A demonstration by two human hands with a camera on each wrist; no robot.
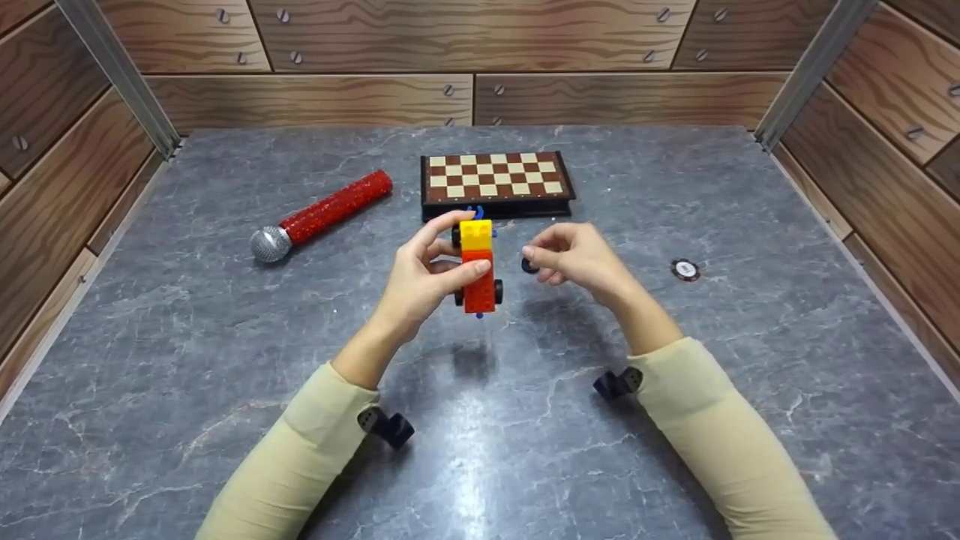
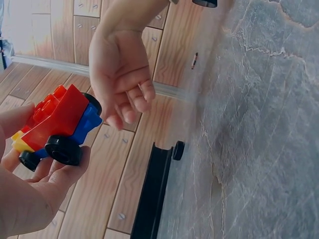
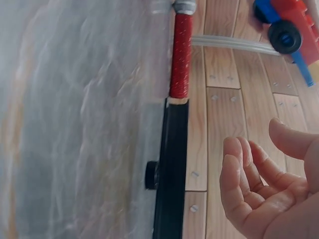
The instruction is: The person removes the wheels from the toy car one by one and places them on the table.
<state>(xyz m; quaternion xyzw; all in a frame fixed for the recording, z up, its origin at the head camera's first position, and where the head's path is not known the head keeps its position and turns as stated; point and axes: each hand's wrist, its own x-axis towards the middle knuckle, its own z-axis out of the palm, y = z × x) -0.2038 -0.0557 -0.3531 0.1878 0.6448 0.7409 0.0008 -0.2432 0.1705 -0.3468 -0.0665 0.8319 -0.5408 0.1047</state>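
Note:
My left hand [image 1: 417, 279] holds a toy car [image 1: 478, 289] of building blocks above the table, thumb on its red top and fingers along its far side. The car has red and yellow blocks, a blue base and black wheels; in the head view a bare blue axle end [image 1: 495, 234] pokes out on the right of its yellow part. My right hand [image 1: 583, 259] hovers right of the car, fingers loosely bent, with a gap between thumb and fingertips in the right wrist view. A loose black wheel [image 3: 151, 175] stands on the table below, overlapped by the right fingertips in the head view.
A folded chessboard box [image 1: 495, 180] lies just beyond the hands. To the left is a red glitter microphone [image 1: 337, 208] with a silver head. A black and white poker chip [image 1: 685, 270] lies at the right. Wood-patterned walls [image 1: 472, 37] border the grey marbled table [image 1: 225, 390].

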